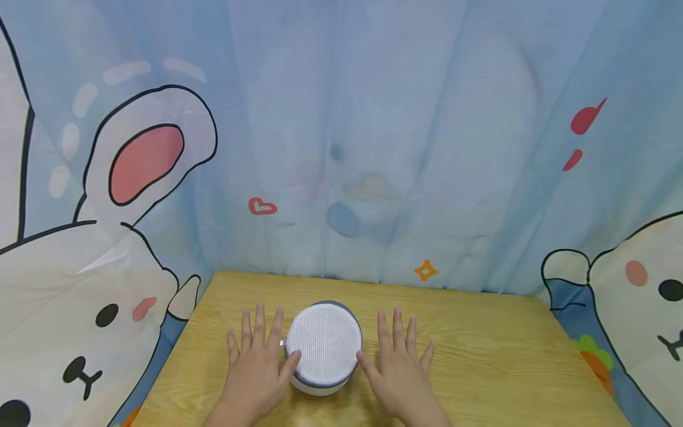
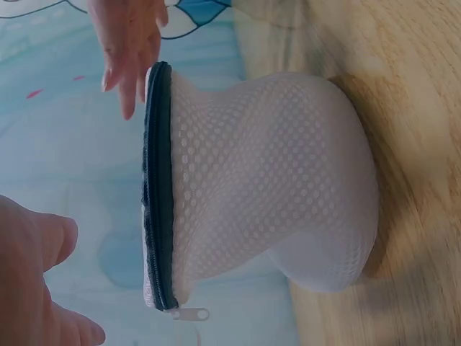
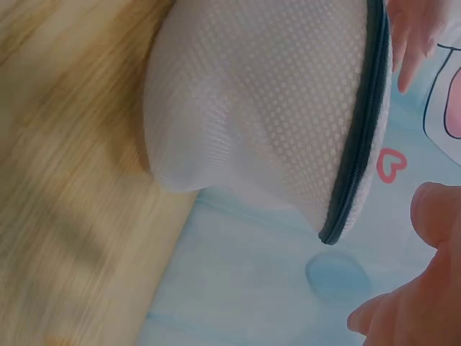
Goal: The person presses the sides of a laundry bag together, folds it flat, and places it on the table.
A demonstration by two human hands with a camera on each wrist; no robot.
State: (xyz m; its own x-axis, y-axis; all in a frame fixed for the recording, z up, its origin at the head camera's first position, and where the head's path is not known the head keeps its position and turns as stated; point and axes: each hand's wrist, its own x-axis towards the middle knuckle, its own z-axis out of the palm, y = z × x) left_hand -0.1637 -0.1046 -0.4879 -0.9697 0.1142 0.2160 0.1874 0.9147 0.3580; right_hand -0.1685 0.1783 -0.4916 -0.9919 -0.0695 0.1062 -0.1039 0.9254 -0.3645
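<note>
A white mesh laundry bag (image 1: pixel 324 344) with a dark blue zipper round its top stands on the wooden table. Its soft wall sags and folds in both wrist views, and the zipper (image 2: pixel 158 187) looks closed, with a white pull tab (image 2: pixel 191 314) at one end. My left hand (image 1: pixel 256 362) is spread flat to the left of the bag, thumb near its rim. On the other side my right hand (image 1: pixel 400 367) is spread likewise, its thumb at the rim's edge. Whether the thumbs touch the bag I cannot tell. Neither hand holds anything.
The wooden table (image 1: pixel 496 350) stretches farther to the right of the bag than to the left. Behind it and at both sides hangs a light blue curtain (image 1: pixel 373 148) printed with cartoon animals, meeting the table's back edge.
</note>
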